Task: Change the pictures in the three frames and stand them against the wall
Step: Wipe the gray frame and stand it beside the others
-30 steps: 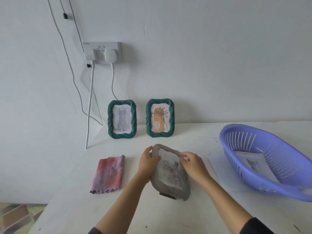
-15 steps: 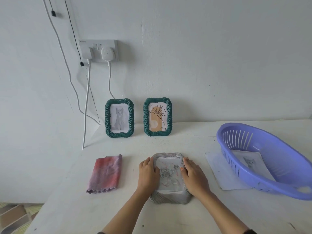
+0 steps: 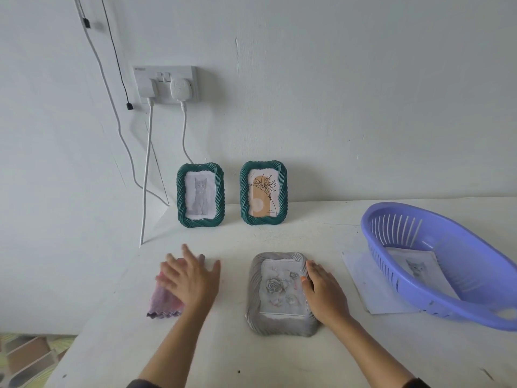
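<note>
Pink cloth: a rumpled pink fabric cloth with a zigzag hem (image 3: 163, 305) lies on the white table (image 3: 279, 362), left of the work. Dragged carelessly, it could sweep into the standing frames.
Left hand: the left hand (image 3: 190, 281) is over the cloth with its fingers spread. It is blurred, so I cannot tell whether it touches the cloth.
Green frames: a dark green twisted-rim frame with a grey cat picture (image 3: 200, 195) and its twin with a plant drawing (image 3: 263, 193) lean on the white wall (image 3: 363, 107). A knock, or a tug on the white cables (image 3: 145, 177) beside them, would probably tip them.
Grey frame: a grey ribbed-rim frame (image 3: 255, 298) lies flat, face up, near the table's front, with a rose picture (image 3: 281, 289) inside. It is not yet stood up. If the back is loose, lifting it may let the picture slip.
Right hand: the right hand (image 3: 324, 292) rests flat on the frame's right rim with its fingers fairly straight. One-handed steadying may let the frame skid.
Purple basket: a purple slotted plastic basket (image 3: 436, 264) holding a loose cat print (image 3: 416, 268) sits partly on a white sheet (image 3: 372, 287). A reaching sleeve could snag it.
</note>
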`<action>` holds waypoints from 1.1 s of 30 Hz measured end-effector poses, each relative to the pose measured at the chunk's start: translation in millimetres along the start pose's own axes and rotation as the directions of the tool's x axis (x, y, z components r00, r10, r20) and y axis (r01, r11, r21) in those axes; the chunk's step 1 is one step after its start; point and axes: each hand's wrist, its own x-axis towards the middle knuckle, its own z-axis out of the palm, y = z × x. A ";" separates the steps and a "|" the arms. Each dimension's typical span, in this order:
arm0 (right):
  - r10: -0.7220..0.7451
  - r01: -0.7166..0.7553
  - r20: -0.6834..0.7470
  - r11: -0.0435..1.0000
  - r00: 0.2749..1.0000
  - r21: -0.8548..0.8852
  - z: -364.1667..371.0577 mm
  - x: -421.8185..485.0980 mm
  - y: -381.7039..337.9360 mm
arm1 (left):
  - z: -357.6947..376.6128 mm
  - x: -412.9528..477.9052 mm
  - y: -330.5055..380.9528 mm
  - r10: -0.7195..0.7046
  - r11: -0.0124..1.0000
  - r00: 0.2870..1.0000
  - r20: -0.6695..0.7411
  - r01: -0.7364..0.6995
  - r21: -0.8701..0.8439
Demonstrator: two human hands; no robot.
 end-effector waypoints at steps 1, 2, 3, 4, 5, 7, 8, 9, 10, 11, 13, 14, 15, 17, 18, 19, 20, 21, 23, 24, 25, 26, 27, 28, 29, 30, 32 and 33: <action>0.002 -0.002 -0.001 1.000 1.000 -0.002 0.1 0.0 -0.4 | -3.8 6.0 -6.6 -0.067 0.997 0.996 0.057 0.065 0.039; 0.005 -0.005 -0.002 1.000 1.000 -0.003 0.1 -0.4 -0.4 | -6.5 10.1 -11.6 -0.118 0.991 0.986 0.115 0.110 0.079; 0.007 -0.007 -0.004 1.000 1.000 -0.003 0.1 -0.7 -0.5 | -7.5 12.4 -15.3 -0.144 0.985 0.977 0.159 0.127 0.114; 0.010 -0.010 -0.005 1.000 1.000 -0.002 0.1 -1.0 -0.4 | -8.3 13.6 -17.6 -0.146 0.983 0.972 0.186 0.122 0.138; 0.014 -0.014 -0.003 1.000 1.000 0.000 0.2 -1.3 -0.2 | -9.0 14.5 -17.9 -0.137 0.983 0.971 0.193 0.110 0.147; 0.016 -0.016 0.001 1.000 1.000 0.005 0.4 -1.1 -0.1 | -11.8 16.1 -16.3 -0.119 0.985 0.975 0.187 0.092 0.147; 0.013 -0.013 0.003 1.000 1.000 0.007 0.5 -0.5 0.0 | -13.8 16.7 -15.5 -0.111 0.984 0.977 0.183 0.082 0.156; 0.011 -0.011 0.005 1.000 1.000 0.011 0.4 0.1 0.1 | -16.0 17.0 -15.3 -0.099 0.983 0.980 0.175 0.068 0.171; 0.010 -0.010 0.009 1.000 1.000 0.017 0.0 0.6 0.2 | -17.4 17.9 -16.1 -0.087 0.982 0.983 0.164 0.056 0.181; 0.011 -0.012 0.017 0.999 1.000 0.033 -1.0 1.3 0.1 | -19.0 19.1 -17.0 -0.081 0.983 0.985 0.155 0.053 0.175; 0.027 -0.034 0.050 0.991 0.998 0.129 -5.0 1.9 -1.1 | -21.3 22.3 -19.7 -0.086 0.992 0.987 0.137 0.073 0.100; 0.047 -0.058 0.061 0.976 0.997 0.210 -8.5 1.7 -3.2 | -22.9 23.7 -20.1 -0.090 0.996 0.987 0.135 0.089 0.017; 0.068 -0.083 0.059 0.949 0.996 0.305 -12.9 1.0 -6.6 | -26.6 23.3 -18.4 -0.079 0.992 0.985 0.154 0.094 -0.089; 0.082 -0.086 0.028 0.879 0.996 0.469 -23.7 -0.3 -18.4 | -35.3 18.4 -7.1 0.003 0.944 0.971 0.241 0.077 -0.322; 0.068 -0.072 0.027 0.840 0.997 0.537 -30.2 -0.7 -27.6 | -40.7 11.7 3.5 0.043 0.904 0.963 0.265 0.075 -0.420; 0.044 -0.068 0.054 0.794 0.998 0.604 -36.4 -1.3 -38.4 | -45.4 2.8 16.8 0.075 0.876 0.963 0.261 0.061 -0.479; 0.011 -0.081 0.106 0.733 0.994 0.676 -41.6 -1.3 -50.6 | -46.5 -5.5 30.9 0.114 0.853 0.963 0.245 0.031 -0.521; -0.022 -0.118 0.174 0.648 0.985 0.752 -45.6 -0.2 -62.5 | -45.5 -14.3 47.0 0.154 0.831 0.958 0.242 0.007 -0.556; -0.062 -0.226 0.286 0.464 0.956 0.856 -50.6 2.9 -81.8 | -42.2 -34.5 78.5 0.234 0.771 0.910 0.343 0.042 -0.636; -0.067 -0.250 0.299 0.394 0.952 0.884 -51.7 4.4 -88.0 | -42.1 -45.4 92.0 0.283 0.721 0.849 0.446 0.118 -0.682; -0.051 -0.242 0.278 0.362 0.959 0.900 -52.9 6.0 -91.0 | -43.3 -53.6 102.2 0.336 0.662 0.773 0.539 0.213 -0.719; -0.011 -0.219 0.239 0.360 0.971 0.907 -54.2 8.2 -90.6 | -43.6 -58.3 108.8 0.395 0.584 0.706 0.588 0.302 -0.754; 0.030 -0.194 0.196 0.353 0.980 0.915 -55.3 10.4 -86.9 | -43.7 -59.9 111.2 0.449 0.497 0.672 0.589 0.360 -0.790; 0.059 -0.173 0.163 0.328 0.985 0.929 -55.5 13.1 -81.3 | -42.7 -58.2 110.1 0.480 0.430 0.663 0.575 0.394 -0.813; 0.083 -0.160 0.141 0.291 0.986 0.943 -56.2 15.6 -75.1 | -41.5 -54.6 106.3 0.493 0.381 0.670 0.555 0.408 -0.830; 0.116 -0.136 0.106 0.286 0.988 0.949 -57.3 18.9 -68.5 | -37.3 -49.8 100.1 0.482 0.384 0.704 0.521 0.365 -0.848; 0.156 0.010 -0.082 0.416 0.984 0.909 -59.0 26.6 -55.6 | -21.5 -40.3 84.2 0.400 0.594 0.828 0.392 0.091 -0.799; 0.113 0.124 -0.212 0.520 0.971 0.845 -59.9 30.5 -50.1 | -11.3 -35.7 75.0 0.392 0.737 0.859 0.329 -0.079 -0.671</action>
